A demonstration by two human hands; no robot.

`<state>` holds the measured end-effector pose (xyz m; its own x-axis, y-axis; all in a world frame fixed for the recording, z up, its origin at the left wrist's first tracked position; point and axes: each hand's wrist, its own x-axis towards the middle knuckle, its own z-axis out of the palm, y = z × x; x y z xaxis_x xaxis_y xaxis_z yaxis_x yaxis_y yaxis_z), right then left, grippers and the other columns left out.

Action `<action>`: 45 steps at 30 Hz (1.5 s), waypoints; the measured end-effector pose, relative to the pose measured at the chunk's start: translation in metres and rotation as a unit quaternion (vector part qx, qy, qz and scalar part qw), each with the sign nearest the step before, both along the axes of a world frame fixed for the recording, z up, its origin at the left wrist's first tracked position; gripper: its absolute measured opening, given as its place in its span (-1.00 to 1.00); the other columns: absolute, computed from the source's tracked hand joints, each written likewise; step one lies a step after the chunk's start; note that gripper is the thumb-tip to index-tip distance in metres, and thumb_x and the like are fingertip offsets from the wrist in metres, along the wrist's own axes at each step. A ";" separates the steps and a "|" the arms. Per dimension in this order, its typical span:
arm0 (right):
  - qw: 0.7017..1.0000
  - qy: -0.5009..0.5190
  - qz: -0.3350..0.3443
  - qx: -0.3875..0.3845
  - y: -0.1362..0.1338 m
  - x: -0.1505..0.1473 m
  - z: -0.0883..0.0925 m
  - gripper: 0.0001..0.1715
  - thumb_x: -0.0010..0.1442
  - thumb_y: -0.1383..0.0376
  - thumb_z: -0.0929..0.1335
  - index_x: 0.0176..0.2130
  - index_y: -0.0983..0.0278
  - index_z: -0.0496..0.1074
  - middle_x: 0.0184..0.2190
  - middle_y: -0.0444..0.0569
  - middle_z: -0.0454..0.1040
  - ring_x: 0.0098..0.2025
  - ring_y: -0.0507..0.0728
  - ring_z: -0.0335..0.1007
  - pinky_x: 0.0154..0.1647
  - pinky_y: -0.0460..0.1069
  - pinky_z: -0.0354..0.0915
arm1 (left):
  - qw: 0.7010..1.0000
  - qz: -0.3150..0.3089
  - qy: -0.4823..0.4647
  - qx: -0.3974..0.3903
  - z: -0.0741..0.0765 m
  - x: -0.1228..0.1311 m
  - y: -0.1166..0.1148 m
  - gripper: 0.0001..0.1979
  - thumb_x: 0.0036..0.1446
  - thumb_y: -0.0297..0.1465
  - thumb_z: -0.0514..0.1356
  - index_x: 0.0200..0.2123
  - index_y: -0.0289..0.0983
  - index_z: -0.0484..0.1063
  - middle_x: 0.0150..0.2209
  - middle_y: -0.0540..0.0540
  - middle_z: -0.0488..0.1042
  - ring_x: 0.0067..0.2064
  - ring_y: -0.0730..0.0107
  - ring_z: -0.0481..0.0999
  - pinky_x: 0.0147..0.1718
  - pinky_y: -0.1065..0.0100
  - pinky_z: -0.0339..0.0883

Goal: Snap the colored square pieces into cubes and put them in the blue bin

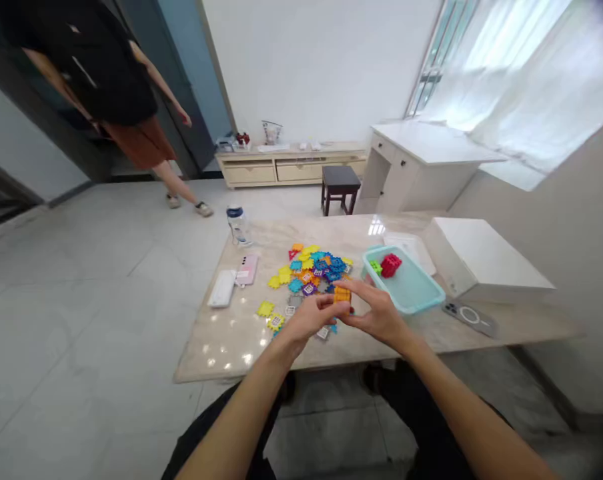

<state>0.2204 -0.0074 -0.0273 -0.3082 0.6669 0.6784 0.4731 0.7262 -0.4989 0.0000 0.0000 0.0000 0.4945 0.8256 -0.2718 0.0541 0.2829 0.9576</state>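
Both of my hands meet over the near middle of a marble table (221,347). My left hand (309,319) and my right hand (376,313) pinch an orange block piece (341,294) between their fingertips, just above the tabletop. Right behind it lies a pile of flat interlocking puzzle tiles (314,267) in yellow, blue, orange and purple. A few loose yellow tiles (265,309) lie to the left of my left hand. A teal tray (411,290) to the right holds a red cube (390,265) and a small green piece (376,267).
A white box (481,257) and a phone with a ring (469,315) lie at the right. A pink phone (247,269), a white case (222,288) and a water bottle (238,225) sit at the left. Another person (116,87) walks at the far left; a dark stool (340,187) stands behind.
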 end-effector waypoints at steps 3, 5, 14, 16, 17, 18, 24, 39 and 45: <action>1.000 0.002 0.007 -0.017 -0.001 0.000 0.006 -0.33 0.34 0.24 0.62 0.37 0.17 0.58 0.22 0.09 0.73 0.23 0.29 0.73 0.35 0.14 0.59 | 0.999 0.000 -0.044 -0.004 -0.003 0.002 0.006 -0.40 0.11 0.12 0.56 -0.09 -0.29 0.75 -0.10 -0.19 0.73 -0.04 0.14 0.63 0.02 0.21 0.43; 0.999 0.003 0.014 -0.031 -0.001 0.001 0.009 -0.32 0.33 0.21 0.64 0.37 0.16 0.59 0.21 0.09 0.73 0.23 0.29 0.73 0.36 0.15 0.59 | 0.997 0.004 -0.076 -0.014 -0.006 0.004 0.010 -0.38 0.10 0.12 0.58 -0.06 -0.30 0.76 -0.09 -0.20 0.73 -0.03 0.12 0.65 0.04 0.19 0.47; 0.998 0.003 0.037 -0.056 -0.006 0.004 0.017 -0.25 0.31 0.19 0.67 0.40 0.12 0.57 0.25 0.08 0.71 0.27 0.30 0.71 0.38 0.16 0.58 | 0.991 0.012 -0.118 -0.070 -0.006 0.005 0.010 -0.42 -0.01 -0.01 0.70 -0.08 -0.32 0.79 -0.11 -0.19 0.73 -0.09 0.27 0.66 0.02 0.26 0.54; 0.998 0.000 0.033 -0.060 -0.006 0.005 0.017 -0.25 0.31 0.18 0.67 0.40 0.12 0.58 0.25 0.08 0.71 0.27 0.30 0.70 0.39 0.16 0.57 | 0.990 0.011 -0.120 -0.079 -0.005 0.007 0.009 -0.42 -0.02 0.01 0.70 -0.12 -0.32 0.79 -0.12 -0.20 0.73 -0.08 0.26 0.67 0.02 0.26 0.55; 0.998 -0.003 0.031 -0.062 -0.006 0.005 0.016 -0.25 0.32 0.18 0.67 0.40 0.13 0.58 0.26 0.08 0.71 0.27 0.30 0.70 0.39 0.16 0.57 | 0.989 0.011 -0.123 -0.083 -0.005 0.008 0.009 -0.42 -0.03 0.01 0.70 -0.13 -0.32 0.79 -0.12 -0.20 0.73 -0.08 0.25 0.67 0.02 0.26 0.55; 0.997 -0.007 0.030 -0.064 -0.006 0.005 0.015 -0.25 0.32 0.17 0.66 0.41 0.13 0.57 0.26 0.08 0.71 0.27 0.30 0.70 0.39 0.17 0.57 | 0.988 0.012 -0.125 -0.086 -0.005 0.008 0.009 -0.42 -0.03 0.01 0.70 -0.14 -0.32 0.79 -0.13 -0.20 0.73 -0.08 0.24 0.67 0.01 0.26 0.55; 0.998 -0.012 -0.004 -0.059 -0.006 0.004 0.013 -0.15 0.32 0.17 0.66 0.47 0.14 0.50 0.32 0.11 0.66 0.34 0.33 0.65 0.44 0.21 0.53 | 0.990 0.041 -0.127 -0.050 -0.009 0.011 0.009 -0.52 0.03 -0.06 0.68 -0.17 -0.29 0.79 -0.20 -0.13 0.69 -0.15 0.32 0.63 -0.09 0.34 0.49; 1.000 -0.006 0.021 -0.023 -0.006 0.007 0.013 -0.28 0.35 0.16 0.65 0.40 0.13 0.56 0.27 0.07 0.70 0.27 0.29 0.70 0.39 0.15 0.56 | 0.993 0.027 -0.104 -0.042 -0.006 0.010 0.008 -0.44 0.01 -0.04 0.68 -0.06 -0.30 0.78 -0.06 -0.24 0.76 -0.03 0.13 0.72 0.03 0.21 0.54; 0.999 -0.001 0.012 -0.030 -0.005 0.008 0.013 -0.30 0.33 0.11 0.66 0.37 0.13 0.58 0.27 0.09 0.70 0.26 0.31 0.70 0.40 0.19 0.55 | 0.995 0.008 -0.092 -0.024 0.003 0.014 0.005 -0.51 0.03 -0.04 0.65 -0.15 -0.29 0.78 -0.13 -0.17 0.73 -0.09 0.19 0.66 0.01 0.22 0.53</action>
<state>0.2281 -0.0128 -0.0143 -0.3256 0.6992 0.6365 0.4565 0.7058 -0.5418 0.0136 0.0051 0.0026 0.5271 0.8215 -0.2175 -0.1261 0.3287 0.9360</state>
